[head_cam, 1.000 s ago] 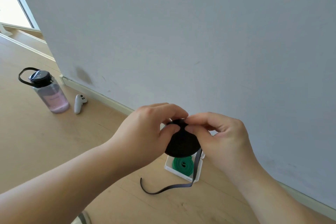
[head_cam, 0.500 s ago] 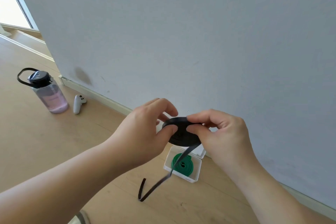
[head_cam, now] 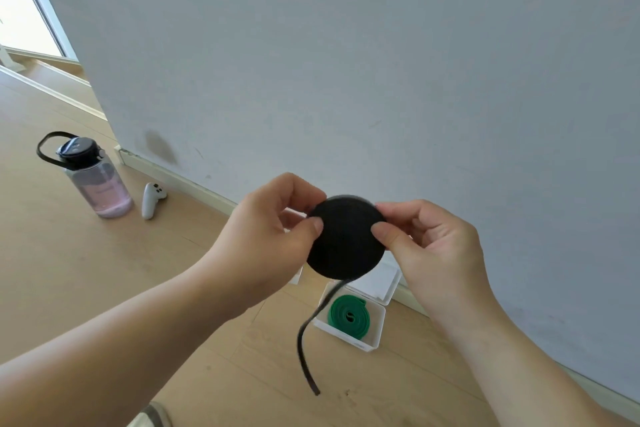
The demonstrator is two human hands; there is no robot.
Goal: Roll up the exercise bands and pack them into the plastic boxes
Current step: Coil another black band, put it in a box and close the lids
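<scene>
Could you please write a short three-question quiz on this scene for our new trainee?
1. True or false: the black band is fully rolled, with no loose end.
2. What lies in the open plastic box on the floor?
A. a green rolled band
B. a water bottle
C. nothing
3. Fill in: the black roll is held between the left hand and the ____ hand.

Key:
1. False: a loose tail hangs down from the roll.
2. A: the green rolled band lies inside it.
3. right: the right hand pinches the other edge.
</scene>
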